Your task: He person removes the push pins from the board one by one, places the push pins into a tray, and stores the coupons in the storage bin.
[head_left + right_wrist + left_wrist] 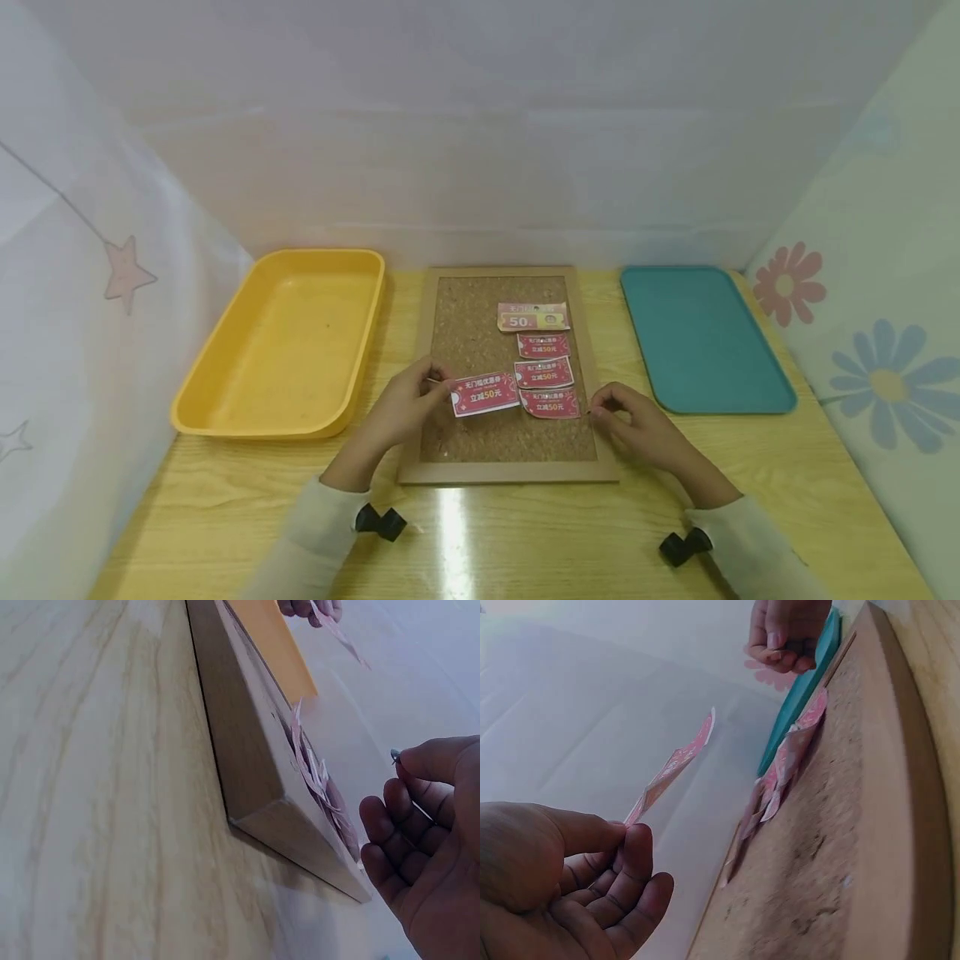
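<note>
My left hand (408,402) pinches a red paper coupon (484,394) by its left end, raised over the cork board (468,442). In the left wrist view, that coupon (673,769) stands away from the board between thumb and forefinger. Beside the board's right edge, my right hand (637,427) pinches a small thumbtack (395,756), its metal head showing at the fingertips in the right wrist view. Along the right half of the cork, three red coupons (544,373) sit in a column. Above them is a pink and yellow coupon (533,317).
A deep yellow tray (281,433) stands left of the board and a flat teal tray (708,342) to its right. All rest on a wooden table (525,533). White sheets (480,167) hang behind and at both sides.
</note>
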The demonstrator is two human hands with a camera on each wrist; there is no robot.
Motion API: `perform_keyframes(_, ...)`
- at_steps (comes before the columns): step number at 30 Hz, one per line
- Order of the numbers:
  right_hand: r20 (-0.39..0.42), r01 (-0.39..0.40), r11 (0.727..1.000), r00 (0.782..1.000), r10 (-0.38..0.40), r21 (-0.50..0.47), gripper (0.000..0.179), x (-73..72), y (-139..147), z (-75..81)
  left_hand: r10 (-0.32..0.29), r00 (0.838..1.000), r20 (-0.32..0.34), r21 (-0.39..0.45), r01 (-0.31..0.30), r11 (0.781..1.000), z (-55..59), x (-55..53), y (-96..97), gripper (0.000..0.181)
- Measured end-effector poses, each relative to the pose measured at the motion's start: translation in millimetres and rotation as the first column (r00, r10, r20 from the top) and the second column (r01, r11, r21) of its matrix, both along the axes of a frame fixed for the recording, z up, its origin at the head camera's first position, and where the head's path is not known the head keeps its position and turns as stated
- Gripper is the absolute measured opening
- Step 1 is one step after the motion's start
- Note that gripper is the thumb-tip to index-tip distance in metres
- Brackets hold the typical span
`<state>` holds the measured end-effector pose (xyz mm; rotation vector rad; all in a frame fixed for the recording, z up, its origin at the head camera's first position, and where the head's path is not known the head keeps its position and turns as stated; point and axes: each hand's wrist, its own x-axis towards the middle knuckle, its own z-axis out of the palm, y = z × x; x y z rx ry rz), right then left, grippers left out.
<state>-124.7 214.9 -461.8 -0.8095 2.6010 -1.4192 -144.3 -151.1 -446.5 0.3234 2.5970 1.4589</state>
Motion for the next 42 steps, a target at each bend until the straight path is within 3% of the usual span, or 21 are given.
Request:
perform_keyframes(7, 0.014, 0.038, 0.999, 0.999, -0.038, 0.021, 0.005, 1.8, 9.6, 8.8, 0.055, 0.998, -0.019, 0.011, -0.055, 0.998, 17.7, 8.4, -25.5, 0.025)
perform_keyframes(13, -0.035, 0.078, 0.996, 0.997, -0.076, 0.053, 0.005, -1.4, 16.2, 11.4, 0.140, 0.990, -0.012, -0.017, -0.141, 0.990, 26.1, 13.7, -54.5, 0.032)
perform_keyframes(23, -0.059, 0.154, 0.985, 0.987, -0.149, 0.077, 0.007, -19.4, 39.1, -17.2, 0.202, 0.979, -0.031, -0.049, -0.204, 0.978, 37.8, 16.4, -90.0, 0.040)
perform_keyframes(29, -0.058, 0.174, 0.980, 0.984, -0.169, 0.092, 0.009, -23.9, 50.1, -14.5, 0.242, 0.970, -0.032, -0.084, -0.244, 0.966, 39.1, 20.3, -106.0, 0.044)
perform_keyframes(37, -0.043, 0.214, 0.972, 0.977, -0.211, 0.099, 0.019, -24.5, 70.0, -8.2, 0.286, 0.957, -0.040, -0.063, -0.288, 0.955, 33.3, 23.5, -130.1, 0.043)
perform_keyframes(42, -0.054, 0.257, 0.959, 0.966, -0.252, 0.123, 0.021, -21.9, 81.7, -4.8, 0.338, 0.940, -0.046, -0.041, -0.340, 0.940, 33.2, 22.5, -145.4, 0.042)
